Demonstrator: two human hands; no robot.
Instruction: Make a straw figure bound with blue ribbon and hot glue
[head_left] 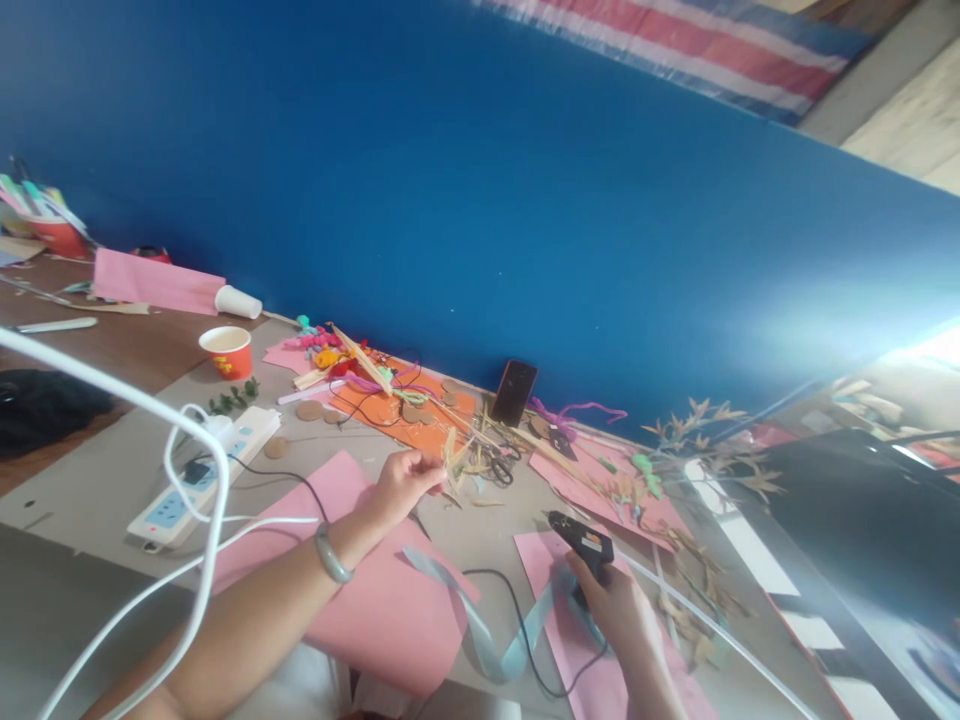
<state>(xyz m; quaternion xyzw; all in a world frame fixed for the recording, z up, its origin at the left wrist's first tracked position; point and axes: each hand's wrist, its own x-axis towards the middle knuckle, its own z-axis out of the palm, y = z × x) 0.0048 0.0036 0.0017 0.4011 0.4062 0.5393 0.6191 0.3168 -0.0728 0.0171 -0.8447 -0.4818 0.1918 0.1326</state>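
Note:
My right hand (619,615) is wrapped round the handle of a black hot glue gun (583,543), its nozzle pointing up and left over the table. Closed in a pinch, my left hand (409,475) is at the dried plant leaves (454,465), and its fingertips appear to grip a pale dry piece. Just beyond lie scissors (496,468). Below my left forearm spreads a pink paper sheet (397,620). A pale blue ribbon (487,645) curls between the two hands, partly hidden near the right one.
A white power strip (206,485) and a red paper cup (227,352) stand at left, with a white cable (217,520) looping in front. A phone (514,392) leans against the blue wall (465,200). Orange paper (427,430) carries craft bits; dried stalks (705,570) lie at right.

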